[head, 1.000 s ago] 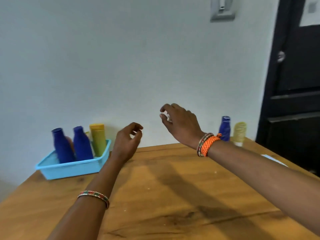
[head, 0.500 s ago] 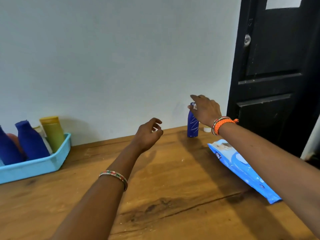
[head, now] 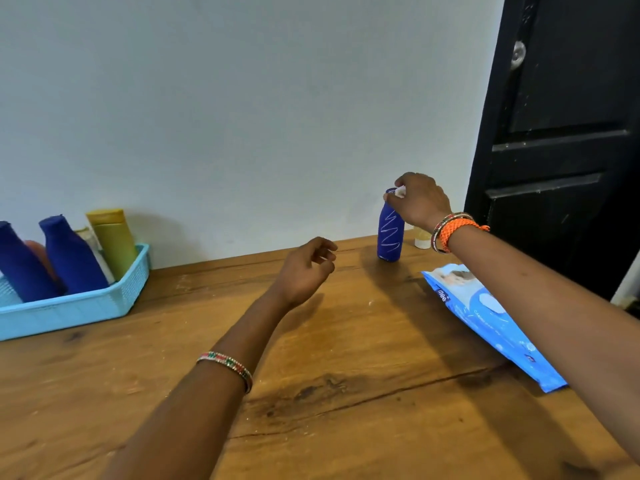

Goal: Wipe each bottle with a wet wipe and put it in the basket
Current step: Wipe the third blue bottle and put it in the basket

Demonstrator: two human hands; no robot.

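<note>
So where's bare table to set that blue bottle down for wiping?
Widest bare wood lies in front of the left hand, between the basket and the wipes pack. The back right corner is crowded: blue bottle under the right hand, a small pale bottle behind.

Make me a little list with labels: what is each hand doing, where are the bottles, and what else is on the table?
right hand: grips the top of the blue bottle, with a bit of white wipe between the fingers
blue bottle: upright on the wooden table, near the wall
left hand: above the table, fingers loosely curled, holding nothing
basket: light blue, at the left, holding blue bottles and a yellow-green bottle
wipes pack: blue, lying flat at the right
pale bottle: mostly hidden behind the right wrist
</note>
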